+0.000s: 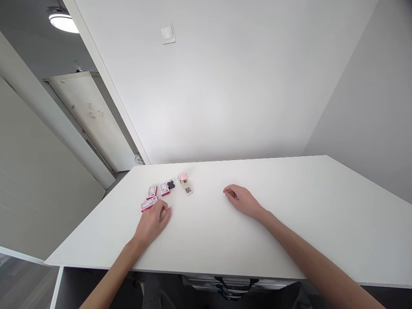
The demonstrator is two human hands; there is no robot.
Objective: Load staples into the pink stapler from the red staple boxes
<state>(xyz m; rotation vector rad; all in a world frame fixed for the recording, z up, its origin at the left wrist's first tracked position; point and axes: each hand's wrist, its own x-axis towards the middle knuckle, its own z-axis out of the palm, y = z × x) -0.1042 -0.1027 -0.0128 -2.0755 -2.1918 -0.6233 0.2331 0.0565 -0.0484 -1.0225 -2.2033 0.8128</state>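
My left hand (152, 221) rests on the white tabletop (206, 249), loosely curled, thumb apart from the fingers and nothing between them. Its knuckles overlap the near edge of a red-and-white small box (149, 204); whether they touch I cannot tell. Just beyond lie a second red-and-white box (152, 192) and a third box (165, 189). Beside these is a small black item (171, 184) of unclear kind. Further right lies a pale tape dispenser-like object (186, 186) with a pink end and dark printed squares. My right hand (243, 199) lies on the table, holding nothing, fingers loosely bent and thumb apart.
A white wall with a light switch (168, 33) rises behind the table. At the left, a doorway shows a worn white cabinet (88, 116) with a bottle (77, 65) on top. Black handles (236, 286) show below the table's front edge, near my legs.
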